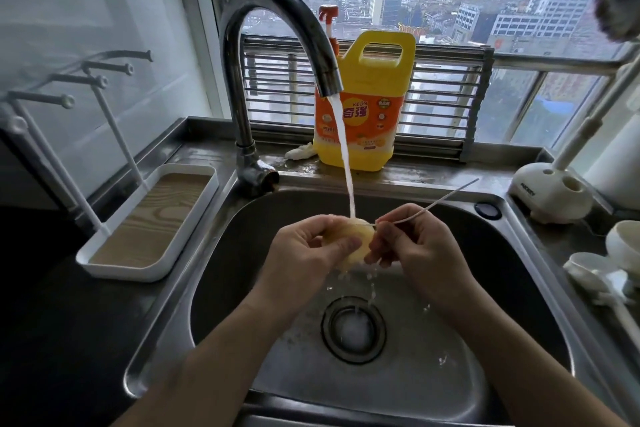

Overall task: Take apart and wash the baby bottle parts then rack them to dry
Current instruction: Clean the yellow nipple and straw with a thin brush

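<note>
Head view, mid-wash: over the middle of the sink [519, 288], you hold a pale yellow bottle part [360, 243] under the water [346, 166] running from the tap [277, 28]. Your left hand [311, 246] has its fingers curled round the part, while your right hand [415, 246] pinches a thin white stem [446, 198], probably a slim brush, whose tip meets it. Washing looks under way, not finished: no bottle part is yet on the drying rack [149, 218] on the left counter, and whether the white pieces [595, 270] on the right counter are washed or waiting cannot be told. Rinsing and racking appear to remain.
</note>
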